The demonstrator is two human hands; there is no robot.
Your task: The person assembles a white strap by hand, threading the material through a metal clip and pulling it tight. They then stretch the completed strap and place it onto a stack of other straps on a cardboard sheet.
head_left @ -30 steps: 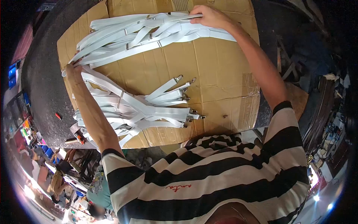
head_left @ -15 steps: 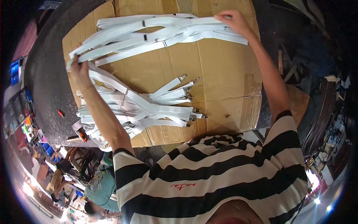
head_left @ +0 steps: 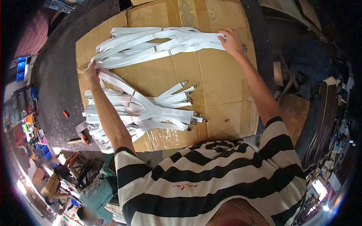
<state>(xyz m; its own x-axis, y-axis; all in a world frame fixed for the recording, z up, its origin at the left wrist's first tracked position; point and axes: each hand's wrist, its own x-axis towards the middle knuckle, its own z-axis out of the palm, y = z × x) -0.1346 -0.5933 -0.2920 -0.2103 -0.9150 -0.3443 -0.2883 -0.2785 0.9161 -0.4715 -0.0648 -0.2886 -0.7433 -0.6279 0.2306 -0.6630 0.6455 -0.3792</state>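
White elastic suspenders [head_left: 181, 35] with metal sliders stretch across the far part of a cardboard sheet, on top of other white straps. My left hand [head_left: 91, 73] is closed on the looped left end of these suspenders. At their right end, my right hand [head_left: 232, 41] pinches the joined strap, and a metal clip [head_left: 244, 49] shows just past it. Nearer my body lies a second pile of white suspenders [head_left: 151, 109], crossed over one another. Its metal clips [head_left: 196, 117] point right, and my left forearm passes over its left side.
The cardboard sheet [head_left: 226, 86] covers much of a dark table [head_left: 52, 90]. A red object [head_left: 65, 113] and an orange-and-black tool [head_left: 83, 138] lie at the left. A person in a teal shirt [head_left: 96, 196] is at the lower left.
Both hands have lowered the stretched suspenders onto the far pile, the right hand moving slightly nearer and the straps now lying flatter. The near pile has stayed in place.
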